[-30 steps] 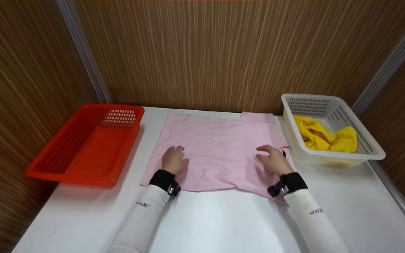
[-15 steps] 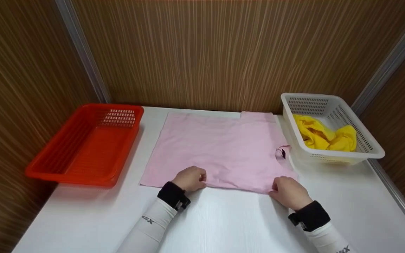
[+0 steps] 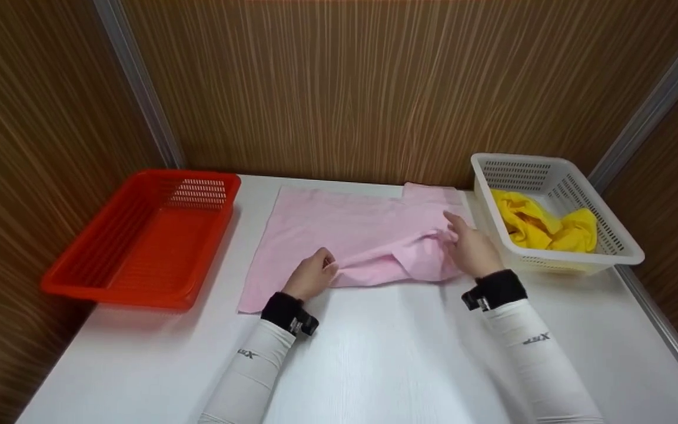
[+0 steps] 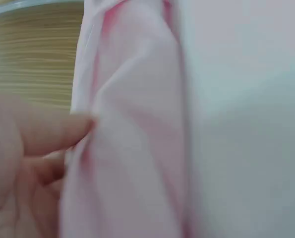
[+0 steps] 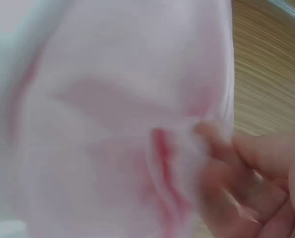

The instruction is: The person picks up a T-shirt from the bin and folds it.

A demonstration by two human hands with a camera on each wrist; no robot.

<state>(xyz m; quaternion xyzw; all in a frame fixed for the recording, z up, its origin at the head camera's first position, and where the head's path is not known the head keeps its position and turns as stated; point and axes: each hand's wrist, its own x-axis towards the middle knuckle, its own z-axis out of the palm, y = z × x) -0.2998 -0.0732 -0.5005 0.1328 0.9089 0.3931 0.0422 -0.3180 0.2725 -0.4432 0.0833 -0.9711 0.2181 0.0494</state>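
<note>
A pink T-shirt [image 3: 339, 221] lies on the white table, its sleeve pointing to the back wall and its neck end to the right. My left hand [image 3: 311, 275] pinches the near edge around the middle, thumb against the fabric in the left wrist view. On the right, my right hand [image 3: 473, 248] pinches the raised near edge by the shoulder, thumb and fingers meeting at the cloth [image 5: 112, 99] in the blurred right wrist view. Between the hands the fabric is lifted and drapes in folds. The neck opening is hidden behind the right hand and the folds.
A red basket [image 3: 198, 277] stands to the left of the shirt. To the right is a white basket [image 3: 574, 258] holding yellow cloth [image 3: 577, 231]. Wood-patterned panels [image 3: 327, 88] rise at the back and both sides of the table [image 3: 362, 365].
Both hands first reached over the shirt, then came down to its near edge and took hold. Now they have raised that edge and moved it toward the back, the right hand farther.
</note>
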